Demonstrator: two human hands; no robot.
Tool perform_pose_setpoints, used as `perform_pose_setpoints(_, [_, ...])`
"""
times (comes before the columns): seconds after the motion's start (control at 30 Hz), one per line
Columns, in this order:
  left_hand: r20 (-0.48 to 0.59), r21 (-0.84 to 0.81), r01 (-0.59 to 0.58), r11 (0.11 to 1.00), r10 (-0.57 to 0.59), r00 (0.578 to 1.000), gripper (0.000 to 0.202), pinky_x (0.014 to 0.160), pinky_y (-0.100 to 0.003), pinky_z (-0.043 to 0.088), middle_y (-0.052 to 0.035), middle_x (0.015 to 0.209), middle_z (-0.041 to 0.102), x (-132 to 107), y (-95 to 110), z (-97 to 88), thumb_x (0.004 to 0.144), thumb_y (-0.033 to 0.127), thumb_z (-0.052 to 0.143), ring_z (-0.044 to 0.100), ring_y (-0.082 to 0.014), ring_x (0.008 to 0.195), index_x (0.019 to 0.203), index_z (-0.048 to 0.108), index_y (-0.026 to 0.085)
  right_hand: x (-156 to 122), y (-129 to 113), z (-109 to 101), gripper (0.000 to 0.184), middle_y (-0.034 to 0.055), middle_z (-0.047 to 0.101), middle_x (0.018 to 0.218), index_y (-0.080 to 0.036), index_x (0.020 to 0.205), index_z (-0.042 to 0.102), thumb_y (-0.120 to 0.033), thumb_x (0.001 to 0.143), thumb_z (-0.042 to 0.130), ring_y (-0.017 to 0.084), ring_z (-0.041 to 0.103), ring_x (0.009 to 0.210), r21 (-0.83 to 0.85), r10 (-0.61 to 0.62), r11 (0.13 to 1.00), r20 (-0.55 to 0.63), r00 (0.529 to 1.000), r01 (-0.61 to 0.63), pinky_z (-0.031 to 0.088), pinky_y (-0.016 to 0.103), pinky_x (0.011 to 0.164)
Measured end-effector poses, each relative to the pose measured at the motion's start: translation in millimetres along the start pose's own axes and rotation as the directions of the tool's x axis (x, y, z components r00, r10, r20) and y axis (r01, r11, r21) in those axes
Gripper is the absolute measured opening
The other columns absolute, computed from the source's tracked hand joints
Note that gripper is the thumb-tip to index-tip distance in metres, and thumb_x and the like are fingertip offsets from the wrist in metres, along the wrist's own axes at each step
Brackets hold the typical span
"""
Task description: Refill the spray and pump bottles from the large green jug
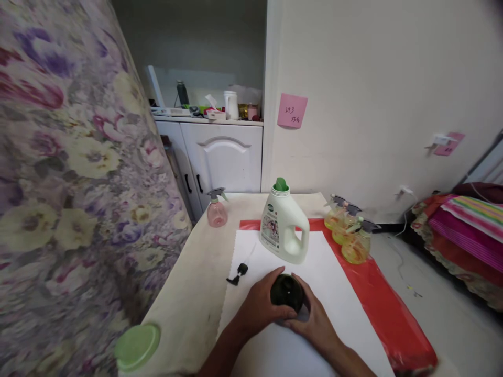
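Observation:
Between my two hands stands a dark green bottle [286, 292] with its top uncovered, on a white sheet [334, 293]. My left hand [264, 299] wraps its left side, and my right hand [313, 313] curves round its right side. To the left lies a black spray trigger head [238, 274] with a thin clear tube pointing away from me. Behind the bottle is a large pale green detergent jug [283, 225] with a handle; a green piece sits in its neck.
A pink spray bottle [217, 209] stands at the back left of the table. Several spray bottles with yellow liquid [356, 246] stand on red plastic [377, 293] at the right. A green lid [137, 345] lies at the front left corner, near a floral curtain [78, 183].

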State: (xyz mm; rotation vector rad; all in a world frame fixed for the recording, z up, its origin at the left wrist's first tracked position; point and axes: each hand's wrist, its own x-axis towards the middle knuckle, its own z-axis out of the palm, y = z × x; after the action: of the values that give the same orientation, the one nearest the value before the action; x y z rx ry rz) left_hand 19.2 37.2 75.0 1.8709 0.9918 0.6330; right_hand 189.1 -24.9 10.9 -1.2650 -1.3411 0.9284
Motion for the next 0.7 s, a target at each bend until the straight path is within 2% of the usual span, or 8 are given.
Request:
perform_pose_setpoints(0.2, [0.009, -0.018, -0.035, 0.999, 0.036, 0.999, 0.084, 0.11, -0.04, 0.034, -0.0102, 0.14, 0.053, -4.4, 3.4, 14.0, 0.063, 0.036, 0.079, 0.048, -0.0282, 0.127, 0.137, 0.046, 0.019, -2.1, 10.4, -23.3, 0.093, 0.0103, 0.045, 0.145, -0.026, 0.14, 0.036, -0.022, 0.059, 0.082, 0.029, 0.041, 0.134, -0.014, -0.031, 0.999, 0.085, 0.996, 0.032, 0.029, 0.049, 0.114])
perform_pose_setpoints(0.3, [0.025, -0.009, -0.069, 0.998, 0.069, 0.997, 0.065, 0.108, -0.038, 0.036, -0.0094, 0.138, 0.054, -4.7, 2.5, 12.1, 0.077, 0.04, 0.067, 0.05, -0.0249, 0.126, 0.135, 0.048, 0.02, -3.1, 17.5, -25.8, 0.093, 0.0118, 0.045, 0.146, -0.024, 0.141, 0.035, -0.027, 0.06, 0.083, 0.03, 0.039, 0.135, -0.002, -0.051, 0.999, 0.096, 0.994, 0.051, 0.027, 0.051, 0.115])
perform_pose_setpoints(0.37, [-0.044, 0.073, -0.079, 0.994, 0.083, 0.996, 0.048, 0.103, -0.034, 0.041, -0.008, 0.131, 0.06, -3.0, -0.3, 3.7, 0.085, 0.04, 0.056, 0.055, -0.0215, 0.119, 0.129, 0.053, 0.02, -4.4, 18.8, -24.9, 0.094, 0.0129, 0.044, 0.146, -0.023, 0.141, 0.035, -0.03, 0.06, 0.083, 0.032, 0.038, 0.136, -0.016, -0.063, 0.998, 0.084, 0.994, 0.064, 0.024, 0.053, 0.116])
perform_pose_setpoints(0.43, [-0.176, 0.24, -0.022, 0.971, 0.066, 0.982, 0.034, 0.094, -0.03, 0.047, -0.0062, 0.118, 0.067, -0.1, -5.3, -10.1, 0.091, 0.038, 0.047, 0.061, -0.0178, 0.108, 0.117, 0.059, 0.02, -6.3, 17.6, -23.5, 0.097, 0.0131, 0.043, 0.147, -0.023, 0.142, 0.035, -0.031, 0.059, 0.084, 0.033, 0.035, 0.138, -0.051, -0.076, 0.996, 0.053, 0.996, 0.078, 0.022, 0.055, 0.116])
perform_pose_setpoints(0.47, [-0.255, 0.343, 0.045, 0.938, 0.047, 0.966, 0.029, 0.09, -0.028, 0.049, -0.005, 0.112, 0.068, 1.3, -8.5, -18.3, 0.092, 0.035, 0.044, 0.063, -0.0166, 0.102, 0.111, 0.06, 0.021, -7.2, 16.4, -22.9, 0.098, 0.0129, 0.042, 0.148, -0.024, 0.142, 0.034, -0.03, 0.058, 0.085, 0.033, 0.035, 0.138, -0.064, -0.083, 0.994, 0.035, 0.996, 0.085, 0.021, 0.055, 0.116])
perform_pose_setpoints(0.53, [-0.356, 0.434, 0.155, 0.887, 0.011, 0.934, 0.026, 0.087, -0.03, 0.048, -0.0064, 0.105, 0.068, 3.7, -16.0, -33.8, 0.093, 0.029, 0.04, 0.062, -0.018, 0.098, 0.106, 0.06, 0.019, -8.5, 14.2, -22.1, 0.099, 0.0126, 0.041, 0.148, -0.024, 0.143, 0.033, -0.029, 0.058, 0.085, 0.032, 0.035, 0.138, -0.068, -0.097, 0.993, 0.009, 0.995, 0.097, 0.023, 0.054, 0.116])
perform_pose_setpoints(0.6, [-0.412, 0.495, 0.241, 0.834, -0.019, 0.911, 0.023, 0.089, -0.035, 0.045, -0.0088, 0.105, 0.066, 5.0, -24.2, -44.3, 0.09, 0.024, 0.042, 0.059, -0.0217, 0.102, 0.104, 0.059, 0.018, -9.1, 12.8, -21.9, 0.097, 0.0126, 0.042, 0.147, -0.024, 0.142, 0.033, -0.027, 0.059, 0.084, 0.032, 0.036, 0.137, -0.058, -0.111, 0.992, 0.001, 0.994, 0.111, 0.026, 0.052, 0.116])
perform_pose_setpoints(0.7, [-0.449, 0.584, 0.338, 0.738, -0.053, 0.892, 0.022, 0.09, -0.04, 0.041, -0.0124, 0.108, 0.063, 6.5, -35.2, -46.7, 0.086, 0.021, 0.05, 0.056, -0.0274, 0.105, 0.105, 0.059, 0.016, -9.0, 11.8, -22.3, 0.095, 0.0126, 0.043, 0.146, -0.024, 0.141, 0.035, -0.025, 0.059, 0.084, 0.032, 0.038, 0.137, -0.057, -0.121, 0.991, 0.008, 0.993, 0.122, 0.027, 0.051, 0.115])
